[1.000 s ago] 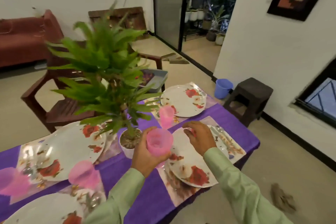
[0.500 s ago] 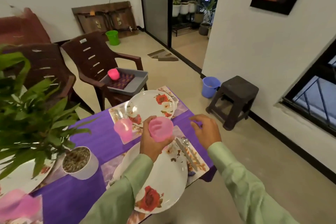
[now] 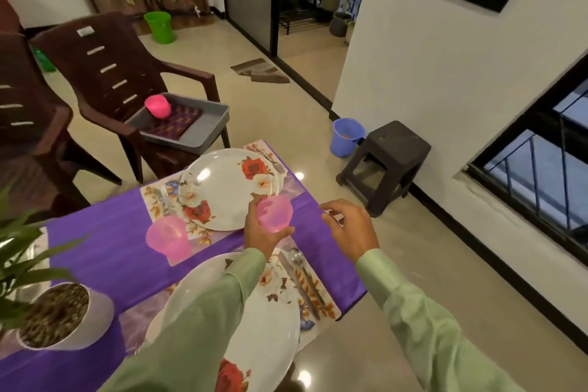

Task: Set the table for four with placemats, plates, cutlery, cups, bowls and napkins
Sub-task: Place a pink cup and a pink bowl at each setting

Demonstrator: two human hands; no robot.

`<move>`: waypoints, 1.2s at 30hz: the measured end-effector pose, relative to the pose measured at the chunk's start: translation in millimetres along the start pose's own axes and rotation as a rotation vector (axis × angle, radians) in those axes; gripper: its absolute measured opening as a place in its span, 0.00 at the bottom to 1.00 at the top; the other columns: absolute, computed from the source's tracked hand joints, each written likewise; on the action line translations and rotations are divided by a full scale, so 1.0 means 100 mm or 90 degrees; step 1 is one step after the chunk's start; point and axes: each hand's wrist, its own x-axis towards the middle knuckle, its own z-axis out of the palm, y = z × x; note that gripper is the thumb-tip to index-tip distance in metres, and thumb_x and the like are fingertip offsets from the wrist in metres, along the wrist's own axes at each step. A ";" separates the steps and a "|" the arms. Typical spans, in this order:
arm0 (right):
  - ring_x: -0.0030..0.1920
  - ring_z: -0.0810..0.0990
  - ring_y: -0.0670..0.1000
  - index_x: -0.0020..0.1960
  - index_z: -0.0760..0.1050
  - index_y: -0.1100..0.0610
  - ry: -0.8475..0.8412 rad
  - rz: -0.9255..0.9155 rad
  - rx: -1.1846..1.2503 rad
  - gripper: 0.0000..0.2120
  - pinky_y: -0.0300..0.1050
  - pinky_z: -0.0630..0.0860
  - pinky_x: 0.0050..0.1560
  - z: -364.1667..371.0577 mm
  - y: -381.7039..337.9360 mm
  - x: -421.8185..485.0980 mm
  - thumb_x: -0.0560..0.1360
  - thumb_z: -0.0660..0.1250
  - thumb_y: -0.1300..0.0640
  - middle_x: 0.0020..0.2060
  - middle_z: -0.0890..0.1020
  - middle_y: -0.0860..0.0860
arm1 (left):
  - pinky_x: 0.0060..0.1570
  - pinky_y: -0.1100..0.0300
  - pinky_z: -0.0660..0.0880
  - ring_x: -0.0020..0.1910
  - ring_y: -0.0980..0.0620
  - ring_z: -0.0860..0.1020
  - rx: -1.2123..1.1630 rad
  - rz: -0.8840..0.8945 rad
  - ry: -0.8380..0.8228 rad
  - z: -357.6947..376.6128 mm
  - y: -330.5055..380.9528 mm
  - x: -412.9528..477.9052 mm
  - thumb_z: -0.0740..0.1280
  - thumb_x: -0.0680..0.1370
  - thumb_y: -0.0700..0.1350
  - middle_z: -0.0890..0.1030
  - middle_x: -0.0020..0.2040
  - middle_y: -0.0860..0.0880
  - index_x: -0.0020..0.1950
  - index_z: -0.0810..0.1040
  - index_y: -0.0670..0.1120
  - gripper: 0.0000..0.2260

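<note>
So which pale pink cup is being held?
The right cup, gripped by the left hand over the cloth; the other cup stands free on a placemat, left of it.

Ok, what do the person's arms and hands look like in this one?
Long pale green sleeves of smooth fabric cover both arms to the wrists: left sleeve, right sleeve. The left hand and right hand are bare; no gloves or rings show.
</note>
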 end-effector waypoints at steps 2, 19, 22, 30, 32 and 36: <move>0.48 0.79 0.42 0.56 0.82 0.51 -0.007 0.017 -0.010 0.09 0.32 0.72 0.48 0.01 0.07 0.02 0.77 0.69 0.58 0.50 0.82 0.43 | 0.61 0.46 0.77 0.61 0.48 0.75 0.016 -0.025 -0.001 0.04 -0.13 0.06 0.85 0.55 0.41 0.76 0.60 0.54 0.63 0.70 0.61 0.42; 0.47 0.79 0.39 0.56 0.81 0.47 -0.089 -0.058 0.049 0.09 0.35 0.78 0.48 -0.26 0.52 0.42 0.77 0.69 0.56 0.49 0.81 0.39 | 0.66 0.44 0.70 0.71 0.49 0.65 0.220 -0.027 0.046 0.15 0.03 -0.06 0.83 0.55 0.58 0.65 0.74 0.52 0.76 0.58 0.57 0.55; 0.47 0.79 0.40 0.57 0.81 0.49 -0.097 -0.100 0.093 0.10 0.34 0.77 0.47 -0.45 0.68 0.59 0.77 0.69 0.58 0.51 0.82 0.40 | 0.69 0.46 0.69 0.72 0.49 0.66 0.324 0.100 0.082 0.34 0.21 -0.09 0.78 0.59 0.67 0.68 0.74 0.50 0.75 0.62 0.53 0.50; 0.47 0.79 0.44 0.57 0.82 0.50 -0.069 -0.127 0.152 0.11 0.41 0.78 0.49 -1.28 1.38 0.98 0.75 0.70 0.57 0.53 0.82 0.42 | 0.69 0.51 0.69 0.68 0.54 0.71 0.310 0.234 0.114 1.63 0.95 0.00 0.73 0.69 0.59 0.74 0.67 0.52 0.66 0.75 0.50 0.28; 0.48 0.79 0.45 0.58 0.81 0.49 -0.077 -0.120 0.144 0.11 0.44 0.78 0.52 -1.45 1.56 1.08 0.76 0.69 0.56 0.54 0.81 0.42 | 0.68 0.52 0.69 0.66 0.53 0.72 0.302 0.248 0.107 1.90 1.10 0.06 0.72 0.70 0.60 0.76 0.64 0.52 0.63 0.77 0.51 0.25; 0.47 0.80 0.44 0.57 0.80 0.47 -0.074 -0.119 0.152 0.11 0.51 0.79 0.52 -1.68 1.89 1.38 0.75 0.69 0.55 0.51 0.81 0.40 | 0.60 0.66 0.70 0.59 0.59 0.76 0.280 0.240 0.103 2.30 1.31 0.27 0.74 0.69 0.57 0.77 0.62 0.52 0.63 0.76 0.52 0.24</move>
